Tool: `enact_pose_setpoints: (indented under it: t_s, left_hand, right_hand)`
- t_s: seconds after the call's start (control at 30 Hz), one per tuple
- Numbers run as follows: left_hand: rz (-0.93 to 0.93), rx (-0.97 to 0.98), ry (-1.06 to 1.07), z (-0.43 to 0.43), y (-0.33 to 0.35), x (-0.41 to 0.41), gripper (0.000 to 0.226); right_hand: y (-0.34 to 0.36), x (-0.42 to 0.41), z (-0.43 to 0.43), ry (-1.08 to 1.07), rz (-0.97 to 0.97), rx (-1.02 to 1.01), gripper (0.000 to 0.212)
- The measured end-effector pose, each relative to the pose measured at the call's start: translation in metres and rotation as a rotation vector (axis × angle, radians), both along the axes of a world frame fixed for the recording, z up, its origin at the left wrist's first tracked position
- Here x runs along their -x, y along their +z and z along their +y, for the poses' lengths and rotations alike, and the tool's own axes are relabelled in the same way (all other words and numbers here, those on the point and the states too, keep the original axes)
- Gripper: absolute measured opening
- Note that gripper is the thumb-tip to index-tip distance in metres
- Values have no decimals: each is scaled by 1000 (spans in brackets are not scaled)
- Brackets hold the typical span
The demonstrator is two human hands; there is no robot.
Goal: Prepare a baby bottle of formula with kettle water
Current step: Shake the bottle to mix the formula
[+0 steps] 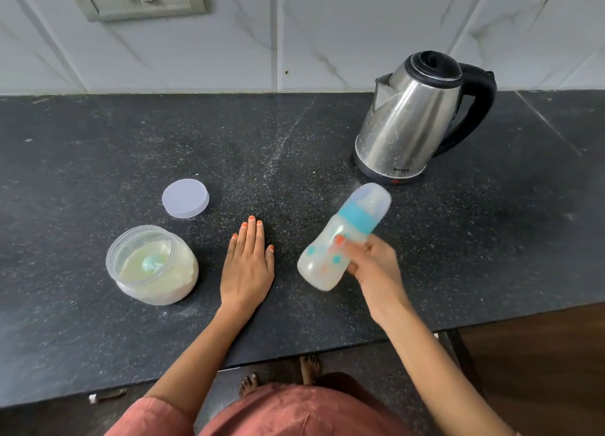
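bottle point(343, 239) tilted | gripped by right hand point(376, 268) fingers point(340, 240)

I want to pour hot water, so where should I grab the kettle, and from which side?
Grip the kettle by its black handle, coming from the right. The handle loops out on the right side, opposite the spout, and the kettle stands upright, so the loop is open to grasp, clear of the steel body.
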State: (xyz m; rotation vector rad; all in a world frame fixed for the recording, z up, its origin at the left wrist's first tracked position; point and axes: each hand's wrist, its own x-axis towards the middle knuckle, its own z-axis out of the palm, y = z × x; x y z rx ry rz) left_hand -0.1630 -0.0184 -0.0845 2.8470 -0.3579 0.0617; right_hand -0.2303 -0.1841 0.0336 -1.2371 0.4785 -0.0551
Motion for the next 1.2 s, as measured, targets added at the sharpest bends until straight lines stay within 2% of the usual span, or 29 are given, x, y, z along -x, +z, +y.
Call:
enact_pose_setpoints:
  t_s: [0.03, 0.1, 0.23, 0.4, 0.47, 0.57, 0.63, 0.7, 0.77, 0.93, 0.97, 1.07, 1.1, 1.13, 1.2]
  left_hand:
    - [5, -2, -1, 0, 0, 0, 73]
    - [7, -4, 0, 0, 0, 0, 73]
    - [-1, 5, 3, 0, -1, 0, 69]
    - [7, 12, 2, 1, 0, 0, 72]
    - [8, 12, 2, 0, 0, 0, 73]
    - [8, 12, 3, -1, 1, 0, 73]
    - [9, 8, 2, 0, 1, 0, 73]
    - [11, -3, 0, 1, 0, 0, 74]
    - [13, -4, 1, 1, 0, 0, 74]
    - [9, 2, 1, 0, 0, 1, 73]
    - [9, 3, 0, 0, 0, 1, 73]
    - [8, 5, -2, 1, 1, 0, 73]
    - [8, 5, 0, 0, 1, 0, 73]
    - [7, 5, 3, 0, 0, 0, 72]
    - [4, 7, 4, 0, -1, 0, 70]
  right_hand:
    - [0, 4, 1, 71, 13, 67, 19]
    - [3, 3, -3, 42, -10, 46, 17]
    - [7, -13, -10, -283, -108, -279, 12]
    - [2, 2, -4, 53, 15, 26, 17]
    - [3, -2, -12, -22, -13, -33, 23]
    - [4, -14, -18, -286, -123, -308, 15]
    - [2, -11, -12, -222, -92, -224, 14]
    - [-1, 0, -4, -12, -7, -14, 18]
    - [-1, 4, -3, 84, 5, 38, 20]
    - [5, -15, -16, -286, -126, -276, 14]
    - [4, -14, -14, -258, -123, -237, 14]
    - [-1, -3, -2, 24, -28, 41, 18]
    - [-1, 0, -1, 71, -17, 66, 19]
    - [-1, -1, -2, 62, -23, 43, 19]
    - [1, -9, -7, -100, -53, -124, 16]
